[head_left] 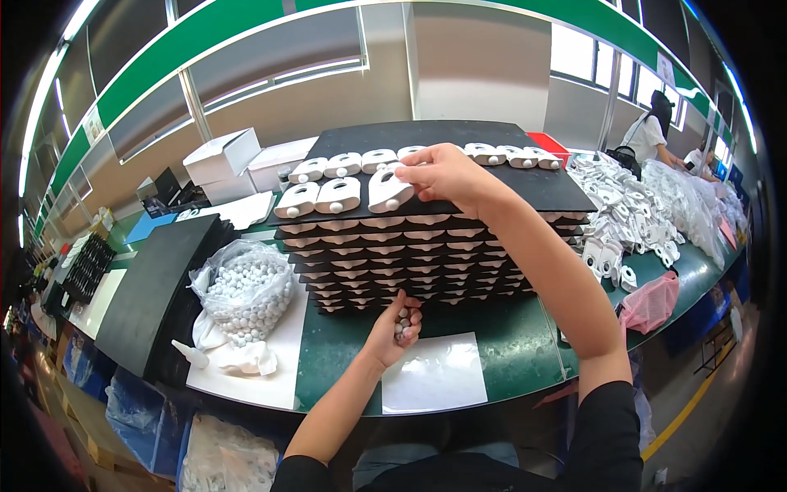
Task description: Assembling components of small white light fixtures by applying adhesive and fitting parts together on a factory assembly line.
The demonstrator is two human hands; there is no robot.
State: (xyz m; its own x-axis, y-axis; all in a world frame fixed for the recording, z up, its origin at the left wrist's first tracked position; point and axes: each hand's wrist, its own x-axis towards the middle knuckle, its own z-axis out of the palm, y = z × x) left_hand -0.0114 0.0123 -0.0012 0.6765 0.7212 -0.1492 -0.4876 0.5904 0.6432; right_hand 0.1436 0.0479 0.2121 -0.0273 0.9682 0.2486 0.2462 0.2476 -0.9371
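My right hand (447, 176) reaches over the top of a tall stack of black sheets (475, 197). Its fingers close on a white plastic housing (384, 193) with an oval hole and a small white ball at its near end. Two similar white housings (338, 195) lie just left of it, and a row of them (343, 166) runs behind, partly covered by my hand. Low in front of the stack, my left hand (394, 328) is curled around several small white balls (402, 325). More housings show between the stacked sheets.
A clear bag of white balls (250, 283) stands left, beside a glue bottle (190, 354) and black sheets (156, 295). White paper (434, 373) lies at the table's front. At right are a heap of white parts (627, 205), a pink mesh bag (652, 303) and a red bin (551, 146). Another person (652, 135) works beyond.
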